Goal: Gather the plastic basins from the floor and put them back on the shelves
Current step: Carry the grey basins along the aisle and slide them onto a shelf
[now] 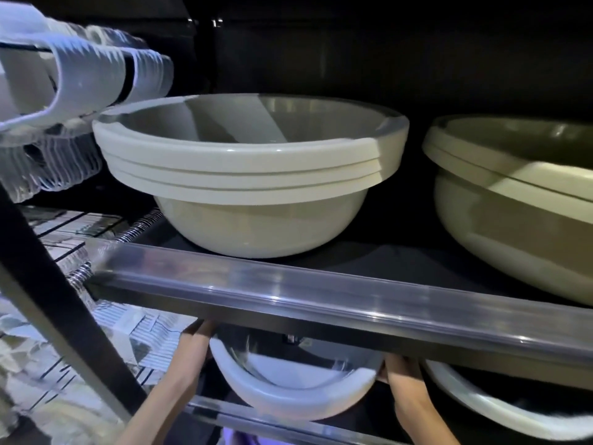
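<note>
The upper shelf (321,297) carries a stack of cream basins (244,175), with a larger olive basin (513,200) to its right. Below that shelf, a white basin (288,387) is being slid onto the lower level, tilted with its rim forward. The left hand (192,345) and right hand (401,370) grasp its opposite sides. It looks smooth and glossy. Next, I'd judge, it needs pushing deeper and levelling.

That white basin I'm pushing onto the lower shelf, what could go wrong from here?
The white basin sits tilted, its near rim hanging past the lower shelf edge; if the left hand or right hand lets go early, it may slide off. Its far rim could also catch under the upper shelf or bump the neighbouring basin.
</note>
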The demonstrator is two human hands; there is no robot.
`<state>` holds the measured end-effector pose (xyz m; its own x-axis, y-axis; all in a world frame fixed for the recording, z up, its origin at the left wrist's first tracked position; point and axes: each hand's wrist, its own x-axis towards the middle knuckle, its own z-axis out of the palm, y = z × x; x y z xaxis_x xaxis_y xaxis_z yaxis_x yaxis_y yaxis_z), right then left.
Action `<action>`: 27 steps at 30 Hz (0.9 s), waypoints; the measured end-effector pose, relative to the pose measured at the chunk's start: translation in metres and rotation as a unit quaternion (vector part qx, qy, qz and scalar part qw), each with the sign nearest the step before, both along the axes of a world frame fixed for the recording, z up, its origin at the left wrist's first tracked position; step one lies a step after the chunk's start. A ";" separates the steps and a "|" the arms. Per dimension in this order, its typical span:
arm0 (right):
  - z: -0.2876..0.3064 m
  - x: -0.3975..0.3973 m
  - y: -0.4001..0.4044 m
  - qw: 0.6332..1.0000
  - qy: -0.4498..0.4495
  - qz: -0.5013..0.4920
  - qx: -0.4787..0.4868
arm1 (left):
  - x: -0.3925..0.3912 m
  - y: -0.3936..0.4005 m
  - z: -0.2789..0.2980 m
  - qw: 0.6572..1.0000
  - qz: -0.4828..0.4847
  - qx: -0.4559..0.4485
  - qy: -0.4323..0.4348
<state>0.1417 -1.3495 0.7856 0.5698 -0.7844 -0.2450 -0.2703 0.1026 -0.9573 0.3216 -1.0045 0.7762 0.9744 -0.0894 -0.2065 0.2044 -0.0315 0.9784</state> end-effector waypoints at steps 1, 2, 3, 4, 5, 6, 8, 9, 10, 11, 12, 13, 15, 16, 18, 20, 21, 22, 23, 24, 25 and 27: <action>-0.013 0.003 0.028 0.999 0.006 0.026 0.033 | -0.001 0.001 0.000 1.000 -0.005 -0.005 0.005; -0.011 0.007 0.054 0.996 0.000 0.045 0.079 | -0.002 0.004 -0.005 1.000 -0.022 -0.010 0.012; -0.009 0.002 0.057 0.992 -0.009 0.075 0.096 | -0.008 0.007 -0.007 0.999 -0.041 -0.022 0.024; -0.011 0.002 0.061 0.991 0.009 0.077 0.109 | -0.016 0.012 -0.013 0.997 -0.064 -0.033 0.037; -0.011 0.001 0.065 0.991 0.037 0.052 0.114 | -0.027 0.017 -0.018 0.995 -0.080 -0.040 0.051; -0.004 -0.006 0.072 0.991 0.047 0.074 0.103 | -0.039 0.021 -0.024 0.994 -0.089 -0.041 0.057; -0.006 -0.023 0.086 0.990 0.021 0.100 0.096 | -0.060 0.023 -0.032 0.994 -0.084 -0.047 0.055; -0.005 -0.029 0.096 0.989 -0.010 0.113 0.094 | -0.066 0.022 -0.035 0.994 -0.080 -0.057 0.055; -0.007 -0.033 0.101 0.989 -0.032 0.111 0.094 | -0.070 0.020 -0.036 0.993 -0.081 -0.067 0.053; -0.007 -0.033 0.105 0.988 -0.047 0.111 0.095 | -0.073 0.017 -0.035 0.992 -0.085 -0.075 0.051; -0.004 -0.033 0.107 0.988 -0.052 0.104 0.102 | -0.074 0.016 -0.033 0.991 -0.089 -0.083 0.050; -0.003 -0.032 0.108 0.989 -0.043 0.099 0.103 | -0.074 0.016 -0.032 0.990 -0.093 -0.092 0.048; -0.005 -0.030 0.107 0.989 -0.049 0.097 0.099 | -0.070 0.018 -0.032 0.989 -0.102 -0.100 0.039; -0.004 -0.029 0.107 0.990 -0.051 0.096 0.092 | -0.069 0.019 -0.032 0.989 -0.106 -0.100 0.034; -0.005 -0.025 0.105 0.991 -0.052 0.093 0.082 | -0.067 0.016 -0.031 0.989 -0.114 -0.095 0.021; -0.006 -0.019 0.101 0.991 -0.054 0.082 0.090 | -0.063 0.010 -0.028 0.988 -0.127 -0.089 0.005; -0.007 -0.015 0.098 0.992 -0.050 0.080 0.088 | -0.061 0.007 -0.026 0.988 -0.130 -0.089 -0.003; -0.009 -0.011 0.096 0.992 -0.052 0.080 0.081 | -0.059 0.004 -0.024 0.987 -0.130 -0.090 -0.008; -0.010 -0.008 0.094 0.993 -0.052 0.080 0.077 | -0.056 0.001 -0.022 0.987 -0.130 -0.090 -0.012; -0.011 -0.005 0.091 0.993 -0.052 0.077 0.075 | -0.052 -0.001 -0.021 0.988 -0.128 -0.087 -0.013; -0.011 -0.001 0.089 0.993 -0.049 0.072 0.077 | -0.049 -0.004 -0.020 0.989 -0.125 -0.083 -0.013; -0.013 0.006 0.085 0.994 -0.038 0.059 0.086 | -0.043 -0.008 -0.020 0.990 -0.113 -0.081 -0.006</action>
